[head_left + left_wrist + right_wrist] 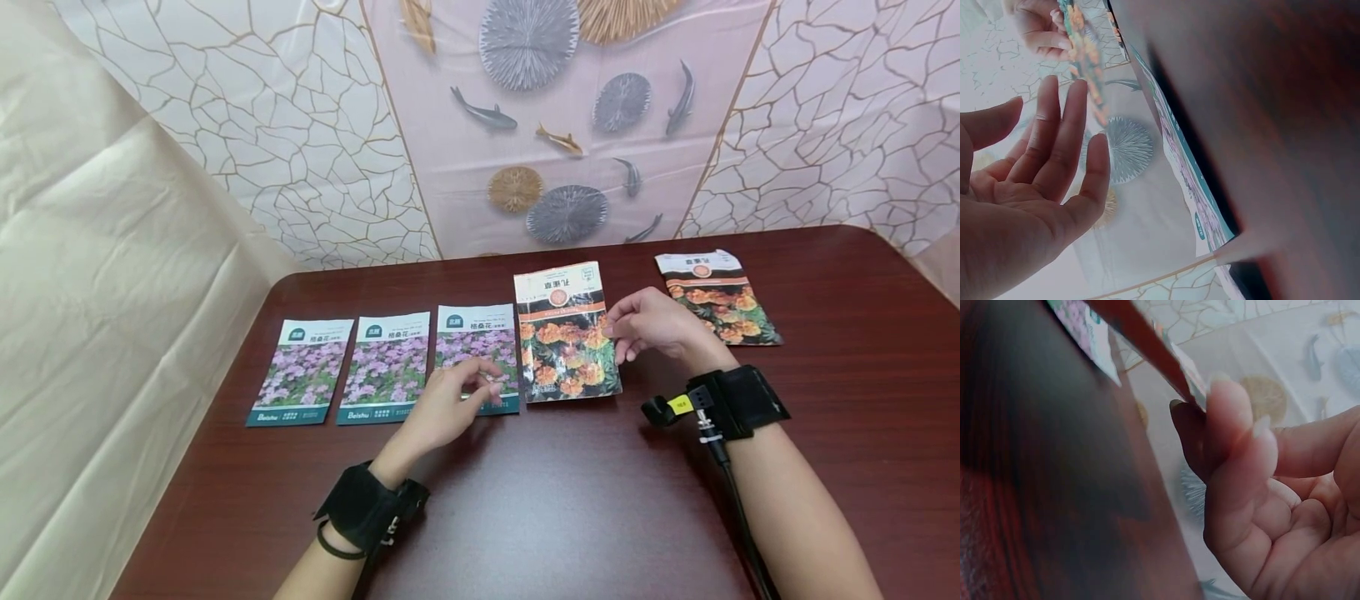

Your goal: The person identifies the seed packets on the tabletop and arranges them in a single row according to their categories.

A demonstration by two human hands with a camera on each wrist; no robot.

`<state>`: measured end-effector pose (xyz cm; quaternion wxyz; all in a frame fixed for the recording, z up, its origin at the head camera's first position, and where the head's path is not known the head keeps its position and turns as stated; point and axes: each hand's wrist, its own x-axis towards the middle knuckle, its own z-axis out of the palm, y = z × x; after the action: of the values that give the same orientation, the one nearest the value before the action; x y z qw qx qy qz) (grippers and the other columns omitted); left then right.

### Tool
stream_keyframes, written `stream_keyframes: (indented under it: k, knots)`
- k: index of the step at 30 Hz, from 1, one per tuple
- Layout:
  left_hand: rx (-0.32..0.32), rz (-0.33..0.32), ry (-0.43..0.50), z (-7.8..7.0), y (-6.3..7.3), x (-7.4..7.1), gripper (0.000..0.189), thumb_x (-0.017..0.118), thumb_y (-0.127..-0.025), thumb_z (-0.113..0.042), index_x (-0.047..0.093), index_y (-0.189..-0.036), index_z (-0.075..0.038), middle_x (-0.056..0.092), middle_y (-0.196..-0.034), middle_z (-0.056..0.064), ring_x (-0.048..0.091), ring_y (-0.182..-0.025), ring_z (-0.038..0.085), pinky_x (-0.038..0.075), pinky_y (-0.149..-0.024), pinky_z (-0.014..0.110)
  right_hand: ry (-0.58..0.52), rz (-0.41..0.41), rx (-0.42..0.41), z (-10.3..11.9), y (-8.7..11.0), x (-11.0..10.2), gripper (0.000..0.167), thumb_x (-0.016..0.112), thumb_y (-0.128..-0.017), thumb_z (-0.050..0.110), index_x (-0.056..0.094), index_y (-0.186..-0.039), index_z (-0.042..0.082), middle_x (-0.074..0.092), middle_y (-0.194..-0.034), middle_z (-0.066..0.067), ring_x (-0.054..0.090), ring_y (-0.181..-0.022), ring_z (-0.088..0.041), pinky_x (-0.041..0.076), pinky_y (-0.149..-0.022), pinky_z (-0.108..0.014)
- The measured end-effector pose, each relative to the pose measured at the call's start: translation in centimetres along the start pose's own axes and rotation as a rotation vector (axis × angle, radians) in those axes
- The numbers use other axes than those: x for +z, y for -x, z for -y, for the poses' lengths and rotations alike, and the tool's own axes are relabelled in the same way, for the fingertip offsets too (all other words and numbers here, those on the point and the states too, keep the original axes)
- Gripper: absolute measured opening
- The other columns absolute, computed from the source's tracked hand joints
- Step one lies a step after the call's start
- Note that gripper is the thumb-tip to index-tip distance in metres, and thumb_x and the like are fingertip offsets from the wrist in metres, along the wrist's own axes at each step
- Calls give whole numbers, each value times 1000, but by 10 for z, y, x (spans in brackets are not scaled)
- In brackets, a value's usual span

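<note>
My right hand (pixel 656 327) pinches the right edge of a seed packet (pixel 562 354) with orange marigolds and upside-down lettering. In the left wrist view this packet (pixel 1080 44) is held up off the table, and the right wrist view has its edge (pixel 1157 353) between thumb and fingertips. My left hand (pixel 450 402), fingers loosely bent and holding nothing, hovers over the lower part of a purple-flower seed packet (pixel 476 329). Its palm and spread fingers show in the left wrist view. Two matching purple packets, the middle one (pixel 386 362) and the leftmost one (pixel 302 371), lie to its left.
A second marigold packet (pixel 720 300) lies at the right rear of the dark red-brown table (pixel 570 500), beyond my right hand. A patterned cloth (pixel 315 125) hangs behind the table's back edge. A black cable (pixel 738 508) runs along my right forearm from the wrist strap.
</note>
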<state>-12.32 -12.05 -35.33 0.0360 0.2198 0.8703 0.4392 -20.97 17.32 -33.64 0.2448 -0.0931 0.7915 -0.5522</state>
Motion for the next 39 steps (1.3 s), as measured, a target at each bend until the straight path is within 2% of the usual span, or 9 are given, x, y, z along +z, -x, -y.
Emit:
stream_keyframes:
  k: [3,5,11,13,16,20,27,39]
  knots:
    - [24,31,-82,-1,1,1,20,56,-92,-14,60,-108,-3,66,-86,6,62,-85,20,48,-75,35,-29,22,34,-5,-3,-1,21,48,-89,-4,49,-106,-18,59,-76,-11,61,-53,-16,51,-51,-29]
    - [51,78,-132,-1,1,2,24,56,-92,-18,60,-111,-4,66,-96,6,61,-93,18,48,-82,36,-52,32,59,-8,-5,-1,21,48,-89,-4,48,-106,-18,59,-74,-11,61,-53,-15,51,-50,-28]
    - [170,310,-263,-1,4,5,39,53,-93,-28,53,-124,-5,57,-120,6,49,-115,18,38,-97,34,-89,52,117,-12,-7,0,22,48,-89,-4,48,-105,-19,60,-65,-10,61,-51,-14,52,-51,-26]
    - [193,371,-302,-1,5,6,42,53,-93,-31,51,-127,-7,53,-125,5,45,-120,18,32,-102,37,-92,58,132,-13,-8,1,23,47,-89,-4,48,-106,-20,59,-64,-10,61,-51,-14,53,-51,-27]
    - [199,438,-338,-1,6,7,46,53,-93,-34,48,-131,-9,48,-132,4,37,-126,19,23,-106,45,-89,67,151,-15,-9,1,23,47,-88,-5,47,-105,-20,59,-63,-10,61,-51,-15,53,-52,-28]
    - [166,510,-356,-1,7,8,50,52,-92,-36,43,-136,-13,40,-140,2,26,-133,20,12,-107,51,-77,81,164,-18,-11,1,22,48,-88,-4,49,-103,-20,59,-63,-10,61,-51,-15,53,-53,-29]
    - [115,580,-370,-2,7,8,53,50,-93,-37,39,-139,-12,36,-143,2,17,-136,19,8,-108,51,-64,79,178,-23,-15,2,20,50,-88,-3,52,-101,-18,59,-62,-9,61,-51,-16,53,-52,-30]
    - [111,602,-376,-1,8,9,53,50,-93,-38,39,-139,-13,34,-144,2,15,-137,20,7,-108,50,29,75,190,-21,-13,5,17,48,-90,-1,55,-93,-17,59,-58,-11,61,-50,-18,54,-53,-32]
